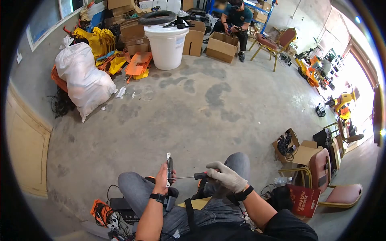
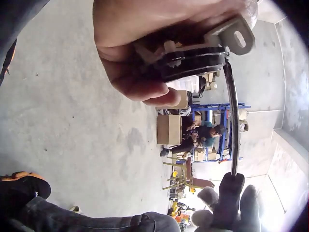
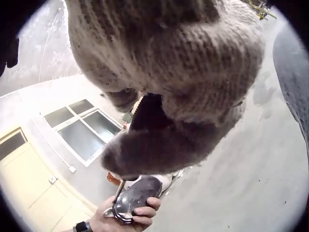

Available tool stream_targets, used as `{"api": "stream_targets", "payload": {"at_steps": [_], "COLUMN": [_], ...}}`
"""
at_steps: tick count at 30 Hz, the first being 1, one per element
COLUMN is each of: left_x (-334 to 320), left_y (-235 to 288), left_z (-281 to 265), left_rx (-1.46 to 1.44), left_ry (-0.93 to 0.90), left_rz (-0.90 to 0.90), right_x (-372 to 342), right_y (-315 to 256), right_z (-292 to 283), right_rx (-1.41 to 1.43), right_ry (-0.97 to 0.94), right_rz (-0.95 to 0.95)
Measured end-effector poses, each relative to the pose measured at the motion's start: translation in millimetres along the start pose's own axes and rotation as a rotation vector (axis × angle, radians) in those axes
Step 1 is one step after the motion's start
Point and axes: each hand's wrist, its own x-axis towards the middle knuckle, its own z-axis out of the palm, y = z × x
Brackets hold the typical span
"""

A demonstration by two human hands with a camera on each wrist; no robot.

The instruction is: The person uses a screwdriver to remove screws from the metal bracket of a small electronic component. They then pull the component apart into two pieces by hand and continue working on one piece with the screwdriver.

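Ahead of both hands: you have wide room over the floor (image 1: 161, 124) | between left hand (image 1: 162, 176) and right hand (image 1: 228, 177): screwdriver (image 1: 200, 176) bars you, its shaft reaching the black part (image 1: 171, 164) | left of left hand: your left knee (image 1: 130, 182) | just past right hand: your right knee (image 1: 240, 161) | farther right: cardboard box (image 1: 305, 153)

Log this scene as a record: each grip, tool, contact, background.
Left grip: bare, holds a dark rounded part
Right grip: gloved, holds a screwdriver by its handle
Tool direction: shaft points toward the part
Contact: tip appears to meet the part's edge near a metal tab; screw engagement not visible
Background: seated person by an open cardboard box; white bin
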Motion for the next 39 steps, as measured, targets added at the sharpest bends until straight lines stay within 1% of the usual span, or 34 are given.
{"api": "stream_targets", "payload": {"at_steps": [1, 3, 4, 7, 8, 9, 12, 14, 15, 17, 18, 19, 21, 22, 23, 26, 27, 29, 30, 32, 33, 35, 36, 39], "left_x": [2.0, 3.0, 2.3, 1.2, 1.3, 0.9, 0.7, 2.1, 5.5, 10.7, 7.2, 9.2, 15.9, 10.7, 9.9, 5.5, 6.8, 5.1, 8.9, 8.7, 7.8, 7.6, 8.3, 1.2], "left_y": [-2.2, -3.9, -3.8, -3.8, -4.4, -4.4, -5.2, -7.0, -10.1, -16.6, -12.5, -14.3, -20.7, -13.0, -11.4, -5.1, -3.9, -3.2, -6.1, -4.7, -5.4, -7.2, -7.2, 0.4], "left_z": [-2.9, -5.2, -4.9, -4.6, -5.3, -5.5, -5.8, -8.1, -11.4, -18.5, -13.3, -16.3, -24.8, -17.7, -18.5, -10.3, -9.1, -11.9, -17.6, -16.7, -15.8, -20.2, -16.8, -12.0], "left_rx": [-0.015, -0.028, -0.029, -0.035, -0.039, -0.041, -0.03, -0.024, -0.02, -0.04, -0.017, -0.014, -0.076, -0.044, -0.05, -0.068, -0.056, -0.01, 0.0, -0.003, -0.004, -0.006, -0.015, -0.012], "left_ry": [-0.001, -0.015, -0.007, -0.025, -0.014, -0.001, 0.007, 0.034, 0.026, 0.037, 0.039, 0.022, 0.086, 0.115, 0.109, 0.113, 0.096, 0.089, 0.082, 0.085, 0.094, 0.095, 0.091, 0.08], "left_rz": [0.006, 0.014, 0.015, 0.019, 0.018, 0.016, 0.005, 0.008, 0.007, -0.006, 0.039, 0.04, -0.025, -0.01, -0.023, 0.035, 0.031, 0.028, 0.015, 0.016, 0.017, 0.021, 0.035, -0.016], "right_x": [0.5, 2.5, 5.6, 2.3, -0.2, -3.1, -7.2, -2.1, -0.7, 0.3, -2.3, 1.6, 6.5, -6.9, -8.0, 0.8, -0.5, -3.4, -5.8, -11.4, -7.0, 4.1, 0.9, -7.8], "right_y": [-0.8, -3.6, 1.4, -5.6, -5.8, -8.3, -9.8, 0.4, 1.7, 0.8, -4.8, -2.6, 10.5, -21.9, -13.3, 11.6, 10.5, 6.0, -1.5, -17.3, -10.4, 11.3, 6.3, -9.0], "right_z": [-2.1, -8.2, -11.5, -3.2, -0.4, 0.2, 0.3, -0.7, -3.6, -9.4, -8.2, -9.1, -9.3, -3.4, -3.1, -8.2, -7.7, -3.0, -0.3, 2.5, -0.5, -5.6, -4.3, -1.2], "right_rx": [0.0, 0.057, 0.022, 0.074, 0.036, 0.041, 0.105, -0.002, 0.001, -0.062, 0.049, 0.049, -0.286, -0.054, -0.02, -0.06, -0.05, -0.147, -0.146, -0.014, -0.012, -0.035, -0.033, -0.132], "right_ry": [0.006, -0.127, -0.147, -0.064, -0.024, -0.011, 0.008, -0.007, 0.002, -0.1, -0.141, -0.126, -0.129, -0.079, -0.025, -0.042, -0.025, 0.059, 0.061, 0.026, 0.029, -0.047, -0.042, -0.002], "right_rz": [-0.003, 0.127, 0.16, 0.105, 0.034, 0.031, -0.026, -0.063, -0.065, 0.044, 0.132, 0.125, -0.216, 0.126, 0.129, -0.029, -0.033, -0.104, -0.105, 0.112, 0.118, 0.088, 0.095, 0.006]}}
